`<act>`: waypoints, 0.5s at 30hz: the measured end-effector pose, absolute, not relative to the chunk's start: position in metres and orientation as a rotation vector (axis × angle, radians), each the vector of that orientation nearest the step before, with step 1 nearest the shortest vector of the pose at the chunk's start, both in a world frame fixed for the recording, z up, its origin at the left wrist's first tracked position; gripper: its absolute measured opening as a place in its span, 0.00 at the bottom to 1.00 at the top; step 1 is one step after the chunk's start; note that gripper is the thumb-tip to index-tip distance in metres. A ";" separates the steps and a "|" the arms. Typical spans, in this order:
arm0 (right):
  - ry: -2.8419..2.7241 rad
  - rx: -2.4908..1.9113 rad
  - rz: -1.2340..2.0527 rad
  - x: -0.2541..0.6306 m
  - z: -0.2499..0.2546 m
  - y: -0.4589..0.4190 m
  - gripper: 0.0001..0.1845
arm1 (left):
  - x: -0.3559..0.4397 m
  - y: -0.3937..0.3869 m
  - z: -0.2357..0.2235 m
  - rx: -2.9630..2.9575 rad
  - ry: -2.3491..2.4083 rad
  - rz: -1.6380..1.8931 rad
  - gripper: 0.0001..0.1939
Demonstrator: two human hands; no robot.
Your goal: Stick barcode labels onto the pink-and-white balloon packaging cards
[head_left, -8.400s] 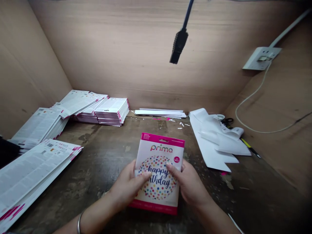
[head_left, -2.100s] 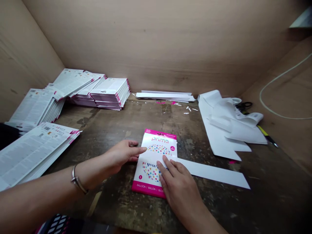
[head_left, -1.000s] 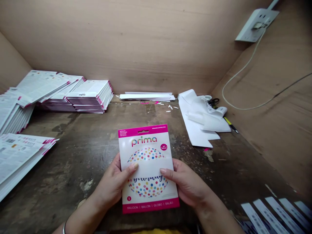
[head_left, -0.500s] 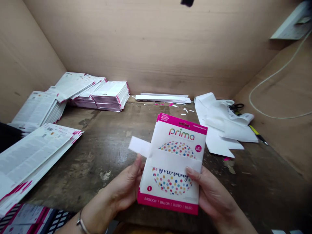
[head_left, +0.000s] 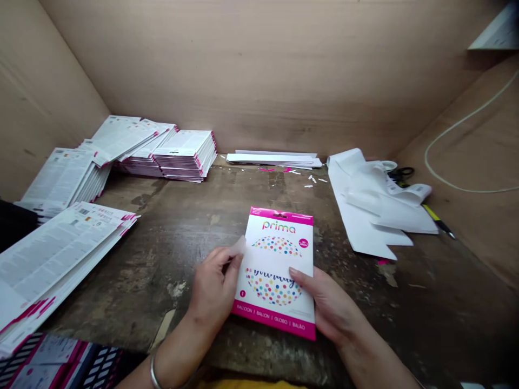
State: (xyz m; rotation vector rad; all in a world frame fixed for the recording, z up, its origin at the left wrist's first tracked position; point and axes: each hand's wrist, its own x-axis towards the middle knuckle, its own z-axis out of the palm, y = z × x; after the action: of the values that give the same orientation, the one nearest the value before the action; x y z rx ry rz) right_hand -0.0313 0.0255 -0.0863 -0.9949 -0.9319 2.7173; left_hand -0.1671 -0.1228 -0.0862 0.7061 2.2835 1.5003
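Clasps the balloon packet by its right edge over the desk with the fingers of the right hand. Pinches the white paper strip at the left edge in the fingers of the left hand.

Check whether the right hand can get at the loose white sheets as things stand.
Probably yes, if it lets go first: the right hand grips the balloon packet, while the white sheets lie exposed ahead and to its right.

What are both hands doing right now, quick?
Left hand: closed, pinching the end of the white paper strip beside the packet.
Right hand: closed on the balloon packet, thumb on its front.
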 end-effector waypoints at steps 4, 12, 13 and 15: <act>-0.963 -1.035 2.682 -0.036 -0.085 0.021 0.24 | -0.168 -0.116 -0.087 1.308 2.526 1.097 0.10; -1.257 -1.024 2.570 -0.034 -0.076 0.016 0.26 | -0.168 -0.106 -0.092 1.685 2.611 0.433 0.08; -1.389 -1.003 2.527 -0.030 -0.074 0.019 0.27 | -0.168 -0.106 -0.093 1.695 2.615 0.420 0.08; -1.829 -1.033 2.187 -0.019 -0.070 0.025 0.27 | -0.167 -0.106 -0.093 1.715 2.615 0.403 0.09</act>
State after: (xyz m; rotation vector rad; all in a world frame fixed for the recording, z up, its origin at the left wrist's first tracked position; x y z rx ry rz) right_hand -0.0191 0.0250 -0.0703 -1.0329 -1.8287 2.1870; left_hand -0.1672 -0.1057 -0.0934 1.7150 2.6150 0.4031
